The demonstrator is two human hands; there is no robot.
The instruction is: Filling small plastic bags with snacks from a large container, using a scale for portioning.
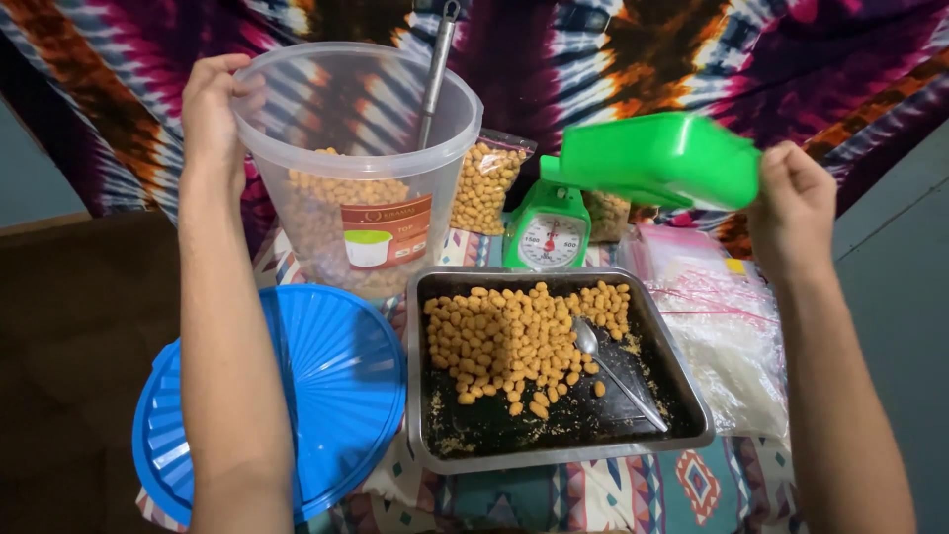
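Tie-dyed cloth hangs behind a patterned mat spread with snack-packing gear. Left hand [211,104] grips the rim of a clear plastic bucket [361,168], part full of coated peanuts, with a metal ladle [436,74] standing inside. Right hand [791,208] clenches the green scale pan [660,158], held tilted above the green kitchen scale [547,229]. Nearer the mat's front edge lie a blue lid [336,386] and a metal tray [682,381] holding peanuts [514,341] and a spoon [613,371]; plastic bags [727,336] lie at the right edge.

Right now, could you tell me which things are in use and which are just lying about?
In use: left hand gripping clear tub; right hand holding green scale pan.

Lying about: blue lid, metal tray, spoon, snack bag, plastic bags.
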